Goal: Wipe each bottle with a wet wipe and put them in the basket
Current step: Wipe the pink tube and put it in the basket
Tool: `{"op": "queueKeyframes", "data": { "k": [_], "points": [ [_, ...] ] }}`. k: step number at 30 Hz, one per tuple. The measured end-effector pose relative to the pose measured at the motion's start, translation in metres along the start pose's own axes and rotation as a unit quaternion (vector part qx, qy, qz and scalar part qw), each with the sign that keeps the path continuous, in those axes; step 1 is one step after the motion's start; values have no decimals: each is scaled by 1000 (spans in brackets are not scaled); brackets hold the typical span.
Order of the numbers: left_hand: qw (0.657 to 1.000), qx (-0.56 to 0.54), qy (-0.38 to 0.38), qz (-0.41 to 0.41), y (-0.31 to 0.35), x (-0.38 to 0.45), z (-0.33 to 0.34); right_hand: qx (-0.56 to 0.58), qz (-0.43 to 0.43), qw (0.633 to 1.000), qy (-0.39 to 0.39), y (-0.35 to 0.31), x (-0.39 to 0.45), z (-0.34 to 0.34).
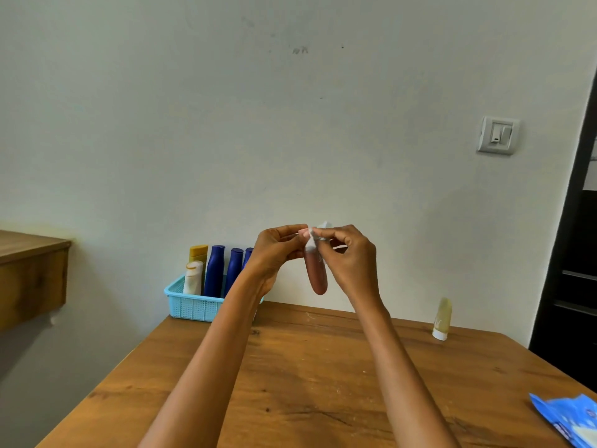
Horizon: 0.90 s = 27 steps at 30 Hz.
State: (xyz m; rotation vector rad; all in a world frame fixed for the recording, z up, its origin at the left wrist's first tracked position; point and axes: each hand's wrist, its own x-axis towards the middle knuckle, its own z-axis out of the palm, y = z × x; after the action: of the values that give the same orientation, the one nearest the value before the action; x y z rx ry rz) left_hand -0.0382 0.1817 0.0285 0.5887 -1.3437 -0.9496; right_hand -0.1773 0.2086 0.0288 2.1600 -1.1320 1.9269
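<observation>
My left hand [274, 250] grips the cap end of a small pink-brown bottle [316, 273], which hangs bottom down above the table. My right hand [350, 257] pinches a white wet wipe [315, 237] against the bottle's upper part. A light blue basket [190, 305] stands at the table's far left corner and holds several upright bottles: dark blue ones [214, 270], a yellow one [198, 252] and a white one [193, 278]. A pale yellow bottle [442, 318] stands cap down at the table's far right.
The wooden table [307, 383] stands against a plain wall. A blue wet wipe pack [568, 418] lies at the near right edge. A wooden shelf [29, 273] juts out at the left. A dark cabinet [575, 270] stands at the right.
</observation>
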Motion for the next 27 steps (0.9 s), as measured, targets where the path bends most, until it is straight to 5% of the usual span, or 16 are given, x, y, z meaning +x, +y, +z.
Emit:
{"op": "queueKeyframes", "data": {
  "k": [12, 20, 27],
  "points": [
    [1000, -9, 6, -5, -3, 3, 2, -13, -30, 999, -3, 7, -1, -3],
    [998, 14, -61, -2, -7, 0, 9, -5, -26, 999, 35, 3, 3, -7],
    [998, -28, -39, -28, -14, -1, 9, -8, 47, 999, 21, 21, 4, -17]
  ]
}}
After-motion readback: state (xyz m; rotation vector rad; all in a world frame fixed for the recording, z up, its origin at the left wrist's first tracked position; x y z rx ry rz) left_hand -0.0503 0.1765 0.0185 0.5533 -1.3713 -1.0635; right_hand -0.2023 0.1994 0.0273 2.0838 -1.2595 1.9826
